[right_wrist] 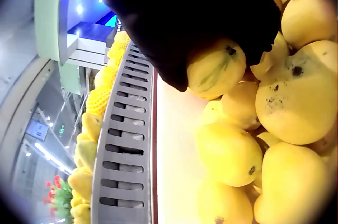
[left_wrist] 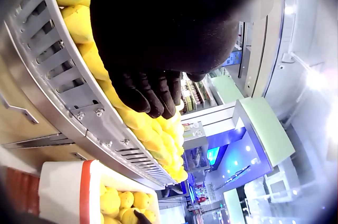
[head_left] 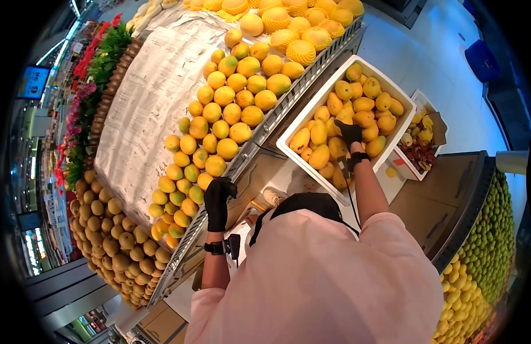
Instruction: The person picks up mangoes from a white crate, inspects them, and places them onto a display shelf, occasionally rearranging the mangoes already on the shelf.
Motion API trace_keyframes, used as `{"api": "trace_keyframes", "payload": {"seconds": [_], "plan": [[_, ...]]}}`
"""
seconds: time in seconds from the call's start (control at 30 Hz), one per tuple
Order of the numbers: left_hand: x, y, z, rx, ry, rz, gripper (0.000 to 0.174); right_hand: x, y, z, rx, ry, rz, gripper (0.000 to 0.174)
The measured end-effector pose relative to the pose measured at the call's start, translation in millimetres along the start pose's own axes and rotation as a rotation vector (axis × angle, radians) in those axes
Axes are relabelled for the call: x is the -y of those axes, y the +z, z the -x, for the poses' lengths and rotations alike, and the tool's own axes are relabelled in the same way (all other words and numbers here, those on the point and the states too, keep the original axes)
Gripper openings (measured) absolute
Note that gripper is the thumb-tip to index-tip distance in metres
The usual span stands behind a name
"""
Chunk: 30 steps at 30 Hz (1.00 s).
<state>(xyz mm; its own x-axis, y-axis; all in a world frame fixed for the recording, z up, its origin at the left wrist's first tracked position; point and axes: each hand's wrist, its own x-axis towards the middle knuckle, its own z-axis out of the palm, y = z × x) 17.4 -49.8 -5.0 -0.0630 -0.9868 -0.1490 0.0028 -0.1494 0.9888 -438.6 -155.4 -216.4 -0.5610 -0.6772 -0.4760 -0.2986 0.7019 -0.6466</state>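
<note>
My right hand (head_left: 350, 133), in a black glove, reaches into a white foam box (head_left: 288, 140) of yellow mangoes. In the right wrist view its thumb and fingers grip a mango (right_wrist: 217, 71) with a greenish streak, while other mangoes (right_wrist: 298, 92) lie against and below it. The left hand (head_left: 218, 202), also gloved in black, is beside the slatted rail of the display, close to the front mangoes (head_left: 196, 195). Its fingers (left_wrist: 153, 94) hang loosely curled with nothing in them; the palm side is hidden in the left wrist view.
Rows of mangoes (head_left: 237, 83) lie on the paper-lined display (head_left: 156, 86) behind a grey slatted rail (right_wrist: 124, 150). Net-wrapped fruit (head_left: 300, 51) sits at its far end, brown round fruit (head_left: 119, 246) at the near left. A smaller box (head_left: 412, 166) of scraps stands beside the foam box.
</note>
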Motion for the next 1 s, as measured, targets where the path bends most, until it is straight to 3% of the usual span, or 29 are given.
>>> {"api": "trace_keyframes", "payload": {"seconds": [0.07,0.1,0.2,0.23,0.33,0.37,0.47,0.57,0.63,0.7,0.8,0.83,0.93,0.97,1.0], "plan": [[-8.7,9.3,-3.2,0.009,-0.001,-0.003,0.037,10.2,-16.2,23.7,0.079,0.024,-0.264,0.076],[-7.6,11.3,-5.1,0.026,0.0,0.002,0.037,11.3,-18.6,27.8,0.084,0.019,-0.325,0.063],[-1.5,15.2,-13.1,0.077,0.0,0.023,0.037,16.3,-39.0,57.9,0.216,-0.165,-0.625,0.054],[1.1,15.5,-15.6,0.093,-0.006,0.034,0.037,28.7,-57.8,75.6,0.273,-0.132,-0.598,0.045],[0.6,22.5,-23.7,0.129,-0.029,0.106,0.035,33.0,-68.9,91.5,0.411,-0.2,-0.895,0.028],[-0.7,25.9,-26.5,0.14,-0.039,0.137,0.034,35.4,-74.1,95.7,0.461,-0.241,-0.928,0.039],[-6.4,40.1,-31.7,0.189,-0.059,0.082,0.032,44.6,-84.1,102.8,0.536,-0.356,-1.053,0.041],[-10.2,55.9,-35.8,0.288,-0.075,0.166,0.031,59.2,-95.9,115.6,0.825,-0.207,-1.384,0.043],[-16.6,65.6,-36.2,0.323,-0.075,0.115,0.034,74.1,-105.9,135.3,0.616,-0.58,-1.018,0.043],[-25.1,74.1,-38.4,0.333,-0.069,0.108,0.034,99.5,-120.6,170.6,0.211,-0.959,-0.457,0.045],[-37.1,85.0,-40.3,0.34,-0.035,0.143,0.031,118.6,-122.3,191.9,-0.074,-1.188,-0.271,0.035],[-43.3,88.9,-40.8,0.358,-0.007,0.14,0.033,121.7,-117.0,195.5,-0.002,-1.107,-0.354,0.04],[-50.5,93.6,-45.1,0.364,-0.032,0.167,0.031,132.0,-117.1,208.4,-0.173,-1.314,-0.008,0.038],[-57.6,99.7,-44.7,0.343,-0.053,0.154,0.029,125.5,-107.4,201.9,0.316,-1.102,-0.372,0.043],[-61.1,103.7,-44.3,0.32,-0.075,0.142,0.028,118.9,-97.8,195.4,0.66,-0.749,-0.751,0.048]]}}
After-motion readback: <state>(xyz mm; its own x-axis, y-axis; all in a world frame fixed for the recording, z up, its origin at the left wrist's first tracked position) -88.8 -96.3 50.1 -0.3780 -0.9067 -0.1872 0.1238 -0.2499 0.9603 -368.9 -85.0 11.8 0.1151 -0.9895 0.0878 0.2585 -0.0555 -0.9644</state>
